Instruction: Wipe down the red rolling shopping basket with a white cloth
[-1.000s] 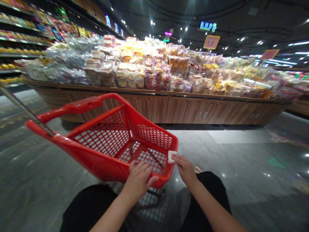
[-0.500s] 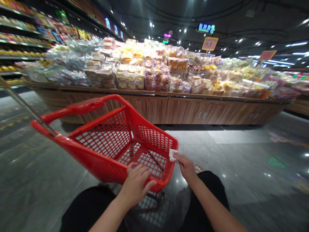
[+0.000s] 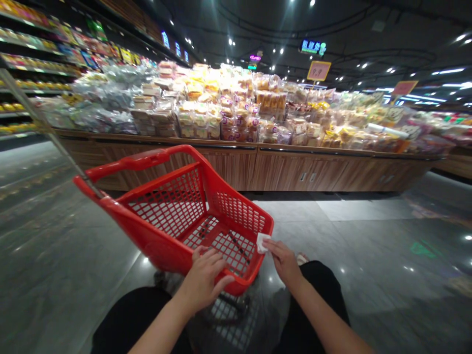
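Head view: left hand (image 3: 204, 280) sits on the near rim of a red plastic shopping basket (image 3: 149, 241), fingers spread over the mesh; can't tell if it's gripping. Right hand (image 3: 283, 261) has thumb and fingers together on a white tissue (image 3: 262, 243), pinched against the basket's far right corner rim. Basket is tilted, in front of the knees, with a metal pull rod (image 3: 47, 115) running up-left from its handle. Beyond it: wooden display counter (image 3: 302, 173) stacked with bagged pastries (image 3: 230, 115), yellow price sign (image 3: 319, 71) above. Stocked shelves (image 3: 33, 64) at left, polished grey tile floor (image 3: 62, 255) below.
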`<state>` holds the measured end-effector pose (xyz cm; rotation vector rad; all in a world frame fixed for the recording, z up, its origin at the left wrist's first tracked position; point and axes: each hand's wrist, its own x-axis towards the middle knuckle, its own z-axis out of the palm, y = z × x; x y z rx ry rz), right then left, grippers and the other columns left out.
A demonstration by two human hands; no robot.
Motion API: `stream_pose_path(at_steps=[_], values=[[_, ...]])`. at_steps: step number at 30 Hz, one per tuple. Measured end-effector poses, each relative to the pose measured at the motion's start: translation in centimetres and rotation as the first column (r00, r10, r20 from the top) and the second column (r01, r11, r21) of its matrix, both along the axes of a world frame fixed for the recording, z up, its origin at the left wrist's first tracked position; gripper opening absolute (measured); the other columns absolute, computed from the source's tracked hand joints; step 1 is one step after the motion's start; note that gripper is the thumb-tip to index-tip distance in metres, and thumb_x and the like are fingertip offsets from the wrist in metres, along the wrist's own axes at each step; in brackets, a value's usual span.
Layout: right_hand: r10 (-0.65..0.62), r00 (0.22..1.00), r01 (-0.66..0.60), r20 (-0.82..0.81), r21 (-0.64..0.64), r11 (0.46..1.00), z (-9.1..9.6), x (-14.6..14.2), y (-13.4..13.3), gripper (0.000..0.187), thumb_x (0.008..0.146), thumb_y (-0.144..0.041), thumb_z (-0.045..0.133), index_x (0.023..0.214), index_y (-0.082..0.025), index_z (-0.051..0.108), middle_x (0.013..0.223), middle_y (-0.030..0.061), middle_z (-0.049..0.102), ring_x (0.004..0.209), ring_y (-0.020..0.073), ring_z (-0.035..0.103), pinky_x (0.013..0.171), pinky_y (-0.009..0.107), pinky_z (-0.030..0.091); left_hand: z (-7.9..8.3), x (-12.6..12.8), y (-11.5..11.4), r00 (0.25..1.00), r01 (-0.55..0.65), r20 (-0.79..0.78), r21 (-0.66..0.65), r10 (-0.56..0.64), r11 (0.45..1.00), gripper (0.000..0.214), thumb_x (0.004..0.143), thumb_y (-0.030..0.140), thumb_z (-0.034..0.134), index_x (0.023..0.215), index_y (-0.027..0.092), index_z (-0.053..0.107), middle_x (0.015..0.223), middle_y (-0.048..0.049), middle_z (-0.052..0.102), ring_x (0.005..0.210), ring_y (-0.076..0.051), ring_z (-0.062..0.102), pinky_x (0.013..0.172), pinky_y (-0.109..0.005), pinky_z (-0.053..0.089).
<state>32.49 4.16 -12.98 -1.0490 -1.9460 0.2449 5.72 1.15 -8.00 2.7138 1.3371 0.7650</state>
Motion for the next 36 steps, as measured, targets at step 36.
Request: stream_pose_path(at_steps=[36], values=[[-0.029, 0.996, 0.018, 0.086, 0.123, 0.992, -1.0, -1.1, -2.6, 0.058, 0.079, 0.001, 0.038, 0.127, -0.026, 0.054, 0.119, 0.0063, 0.063, 0.103, 0.0207, 0.06, 0.084, 0.04, 0.053, 0.9, -3.3, 0.4, 0.996, 0.092, -0.013, -0.033, -0.092, 0.995, 0.027, 0.08, 0.04, 0.055, 0.062, 0.02, 0.056, 0.065, 0.002, 0.056, 0.075, -0.015, 0.052, 0.091, -0.039, 0.027]])
